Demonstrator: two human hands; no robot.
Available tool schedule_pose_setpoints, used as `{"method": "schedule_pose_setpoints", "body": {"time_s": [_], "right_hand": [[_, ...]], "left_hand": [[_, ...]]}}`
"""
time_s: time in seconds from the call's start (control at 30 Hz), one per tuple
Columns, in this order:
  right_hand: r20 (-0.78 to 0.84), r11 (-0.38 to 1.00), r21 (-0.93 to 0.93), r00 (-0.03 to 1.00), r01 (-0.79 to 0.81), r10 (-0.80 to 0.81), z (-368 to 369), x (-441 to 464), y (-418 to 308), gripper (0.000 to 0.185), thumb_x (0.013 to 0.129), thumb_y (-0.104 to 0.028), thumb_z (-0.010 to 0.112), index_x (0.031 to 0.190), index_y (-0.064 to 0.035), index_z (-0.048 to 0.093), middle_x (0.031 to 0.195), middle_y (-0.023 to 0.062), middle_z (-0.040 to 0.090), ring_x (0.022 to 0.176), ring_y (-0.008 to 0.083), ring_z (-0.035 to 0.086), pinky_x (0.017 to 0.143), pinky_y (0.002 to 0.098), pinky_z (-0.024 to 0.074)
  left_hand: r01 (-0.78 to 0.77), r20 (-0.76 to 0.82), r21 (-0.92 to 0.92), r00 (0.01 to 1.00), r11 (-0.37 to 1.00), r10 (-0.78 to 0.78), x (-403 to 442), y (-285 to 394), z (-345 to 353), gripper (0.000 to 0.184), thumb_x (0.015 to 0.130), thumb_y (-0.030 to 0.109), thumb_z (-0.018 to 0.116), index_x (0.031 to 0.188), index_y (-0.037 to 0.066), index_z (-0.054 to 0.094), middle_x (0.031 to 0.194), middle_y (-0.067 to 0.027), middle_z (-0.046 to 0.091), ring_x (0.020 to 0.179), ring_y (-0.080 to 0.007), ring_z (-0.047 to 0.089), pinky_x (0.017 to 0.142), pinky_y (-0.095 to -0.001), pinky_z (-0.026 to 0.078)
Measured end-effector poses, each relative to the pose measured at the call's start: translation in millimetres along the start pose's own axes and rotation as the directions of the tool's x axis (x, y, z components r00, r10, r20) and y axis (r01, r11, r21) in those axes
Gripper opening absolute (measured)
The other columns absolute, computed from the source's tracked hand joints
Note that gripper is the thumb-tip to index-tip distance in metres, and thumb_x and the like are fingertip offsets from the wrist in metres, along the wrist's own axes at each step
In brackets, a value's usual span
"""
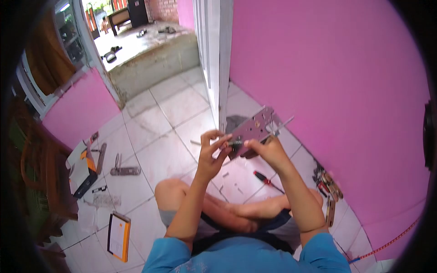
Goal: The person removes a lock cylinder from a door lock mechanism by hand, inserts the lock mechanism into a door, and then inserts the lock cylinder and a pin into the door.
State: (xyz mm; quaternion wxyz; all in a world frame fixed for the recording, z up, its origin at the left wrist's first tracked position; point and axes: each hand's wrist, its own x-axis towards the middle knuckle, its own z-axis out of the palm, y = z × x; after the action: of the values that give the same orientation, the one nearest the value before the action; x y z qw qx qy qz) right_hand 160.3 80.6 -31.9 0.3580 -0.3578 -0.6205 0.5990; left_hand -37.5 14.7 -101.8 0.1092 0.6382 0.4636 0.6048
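Note:
A flat metal lock case with small holes is held up in front of the door's edge, tilted up to the right. My right hand is closed on its lower right side, thumb on the front. My left hand is at the case's lower left end, its fingers pinched around something small that I cannot make out. A thin metal rod sticks out past the upper right of the case. On the floor below lie a red and black screwdriver and several small screws.
The open white door stands ahead, beside the pink wall. Left on the tiles are a handle plate, an open box and an orange-edged box. Several tools lie along the wall at right.

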Motion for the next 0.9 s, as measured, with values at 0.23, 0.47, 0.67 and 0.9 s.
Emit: {"method": "schedule_pose_setpoints", "body": {"time_s": [0.23, 0.47, 0.67, 0.9], "right_hand": [[-0.125, 0.998, -0.064, 0.992, -0.011, 0.003, -6, 10, -30, 0.038, 0.079, -0.01, 0.073, 0.112, 0.0017, 0.059, 0.095, 0.0123, 0.07, 0.084, 0.0183, 0.07, 0.065, 0.0318, 0.0602], [-0.074, 0.851, -0.443, 0.935, 0.282, -0.348, -22, 53, -168, 0.03, 0.083, -0.018, 0.072, 0.102, 0.0022, 0.061, 0.078, 0.0106, 0.07, 0.066, 0.0183, 0.07, 0.058, 0.0308, 0.0563], [-0.11, 0.752, -0.56, 0.869, 0.347, -0.482, -10, 87, -301, 0.031, 0.079, -0.018, 0.074, 0.101, 0.0016, 0.062, 0.08, 0.0139, 0.071, 0.067, 0.0205, 0.072, 0.059, 0.0299, 0.0573], [-0.178, 0.677, -0.688, 0.844, 0.26, -0.505, -3, 121, -368, 0.033, 0.073, -0.022, 0.075, 0.095, -0.0002, 0.067, 0.083, 0.0134, 0.073, 0.068, 0.022, 0.073, 0.063, 0.0311, 0.0586]], "left_hand": [[-0.031, -0.309, -0.451, 0.943, 0.892, -0.124, 18, 36, -23, 0.027, 0.097, 0.004, 0.061, 0.124, 0.0, 0.061, 0.117, -0.0088, 0.057, 0.1, -0.019, 0.062, 0.086, -0.0307, 0.052], [0.234, -0.297, -0.578, 0.832, 0.782, -0.468, -9, -24, -45, 0.037, 0.105, 0.021, 0.054, 0.129, -0.007, 0.057, 0.103, -0.008, 0.066, 0.086, -0.015, 0.065, 0.081, -0.0291, 0.054], [0.298, -0.232, -0.689, 0.773, 0.661, -0.59, -30, -56, -35, 0.036, 0.103, 0.019, 0.057, 0.129, -0.006, 0.058, 0.094, -0.0061, 0.064, 0.082, -0.0125, 0.064, 0.074, -0.0284, 0.057], [0.335, -0.126, -0.724, 0.795, 0.603, -0.594, -27, -58, -28, 0.033, 0.102, 0.016, 0.058, 0.128, -0.005, 0.06, 0.095, -0.0055, 0.065, 0.082, -0.0116, 0.064, 0.074, -0.0282, 0.057]]}}
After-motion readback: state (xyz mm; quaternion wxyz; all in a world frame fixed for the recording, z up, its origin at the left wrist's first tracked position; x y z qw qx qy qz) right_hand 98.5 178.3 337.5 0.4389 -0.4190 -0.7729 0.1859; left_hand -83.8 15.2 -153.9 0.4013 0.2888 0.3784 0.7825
